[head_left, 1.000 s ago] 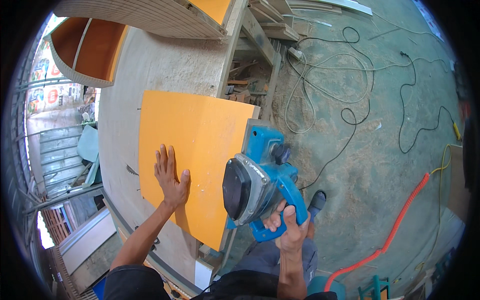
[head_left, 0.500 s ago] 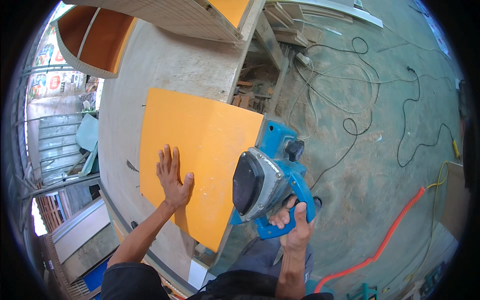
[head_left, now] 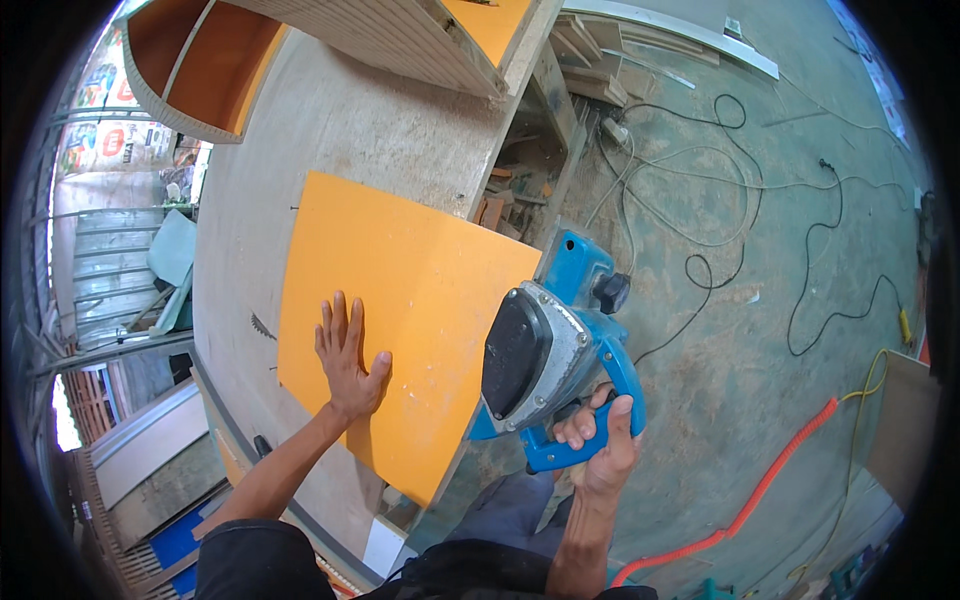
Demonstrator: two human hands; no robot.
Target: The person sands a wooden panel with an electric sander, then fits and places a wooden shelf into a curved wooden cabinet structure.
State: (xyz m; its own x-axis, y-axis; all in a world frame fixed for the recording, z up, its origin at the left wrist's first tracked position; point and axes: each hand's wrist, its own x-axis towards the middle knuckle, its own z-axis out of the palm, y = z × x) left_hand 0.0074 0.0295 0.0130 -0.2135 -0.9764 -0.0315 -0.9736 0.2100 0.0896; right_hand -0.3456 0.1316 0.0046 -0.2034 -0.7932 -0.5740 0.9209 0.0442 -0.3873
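An orange-faced board (head_left: 400,260) lies on the workbench. My left hand (head_left: 352,370) rests flat on its face, fingers spread and thumb out. My right hand (head_left: 600,435) is wrapped round the rear handle of a blue electric planer (head_left: 560,340), which has a black side cover and a dark front knob. The planer is tipped on its side against the board's right edge, its sole toward that edge. How closely the sole meets the edge is hidden by the planer's body.
The pale workbench top (head_left: 270,130) carries a toothed blade (head_left: 262,327) left of the board. A curved orange-lined cabinet piece (head_left: 205,65) stands at the far left. Cables (head_left: 745,190) and a coiled orange hose (head_left: 785,465) cross the dusty floor on the right. Scrap wood (head_left: 510,200) fills a space beneath the bench.
The planer has slid slightly forward along the board's right edge with my right hand on it. My left hand stays flat on the board. The whole view has tilted slightly.
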